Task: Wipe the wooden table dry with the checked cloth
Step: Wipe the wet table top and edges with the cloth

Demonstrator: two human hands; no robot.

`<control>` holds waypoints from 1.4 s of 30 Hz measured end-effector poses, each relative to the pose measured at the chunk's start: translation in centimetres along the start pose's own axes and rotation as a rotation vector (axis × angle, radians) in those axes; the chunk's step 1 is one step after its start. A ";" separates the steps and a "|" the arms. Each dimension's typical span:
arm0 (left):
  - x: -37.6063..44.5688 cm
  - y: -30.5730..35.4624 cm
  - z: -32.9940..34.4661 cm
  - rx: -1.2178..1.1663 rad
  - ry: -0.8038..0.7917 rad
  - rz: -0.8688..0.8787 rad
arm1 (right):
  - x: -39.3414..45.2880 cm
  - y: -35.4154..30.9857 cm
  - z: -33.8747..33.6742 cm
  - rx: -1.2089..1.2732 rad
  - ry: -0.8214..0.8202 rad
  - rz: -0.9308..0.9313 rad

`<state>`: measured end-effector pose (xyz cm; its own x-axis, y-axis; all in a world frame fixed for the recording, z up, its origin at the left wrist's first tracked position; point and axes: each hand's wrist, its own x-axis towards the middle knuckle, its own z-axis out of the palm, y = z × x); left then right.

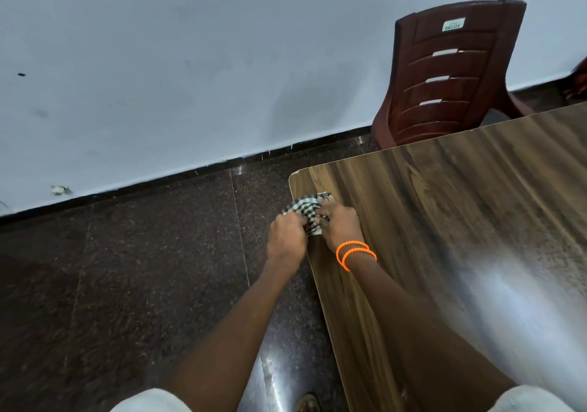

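Note:
The wooden table (460, 221) fills the right side of the head view, its rounded far-left corner near the middle. A green-and-white checked cloth (304, 209) is bunched up at the table's left edge, close to that corner. My left hand (286, 237) grips the cloth from the left, hanging just off the table's edge over the floor. My right hand (341, 225), with two orange bands on its wrist, grips the cloth from the right, above the tabletop. Most of the cloth is hidden between my fingers.
A dark red plastic chair (444, 78) stands at the table's far side, against a pale wall. Dark speckled floor tiles (143, 268) lie to the left of the table. A foot shows at the bottom edge (307, 403).

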<state>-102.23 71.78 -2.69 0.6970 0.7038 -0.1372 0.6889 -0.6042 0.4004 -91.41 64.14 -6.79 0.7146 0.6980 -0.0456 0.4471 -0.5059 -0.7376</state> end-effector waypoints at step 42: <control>-46.7 15.1 12.8 0.154 -0.320 0.208 | -51.2 16.0 -14.3 -0.027 0.010 0.181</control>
<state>-121.80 25.02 -1.87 0.8345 0.4239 -0.3519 0.5316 -0.7872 0.3124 -113.15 13.09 -6.66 0.7900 0.5894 -0.1688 0.3250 -0.6359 -0.7000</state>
